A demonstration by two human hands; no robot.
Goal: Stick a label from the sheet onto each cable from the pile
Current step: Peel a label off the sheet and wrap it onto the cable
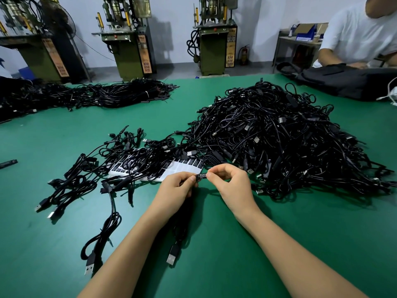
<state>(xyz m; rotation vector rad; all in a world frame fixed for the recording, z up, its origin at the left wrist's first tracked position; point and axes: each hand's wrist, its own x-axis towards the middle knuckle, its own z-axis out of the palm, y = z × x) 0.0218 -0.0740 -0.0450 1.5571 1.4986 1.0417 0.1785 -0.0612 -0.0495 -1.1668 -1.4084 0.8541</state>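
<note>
My left hand (179,186) and my right hand (231,181) meet over the green table (236,244) and pinch the two ends of a small black label (202,175) with white print, laid on a black cable part. That cable (179,229) hangs down under my left hand and ends in a USB plug (171,255). The white label sheet (171,168) lies just beyond my hands, partly buried under loose cables. A big pile of black cables (279,136) rises to the right of the sheet.
Loose black cables (75,183) spread left of the sheet, and another (98,239) lies near the front. Bundled cables (96,95) lie far left. A person in a white shirt (361,33) sits at the far right behind a black bag (348,82). Machines (126,39) stand beyond the table.
</note>
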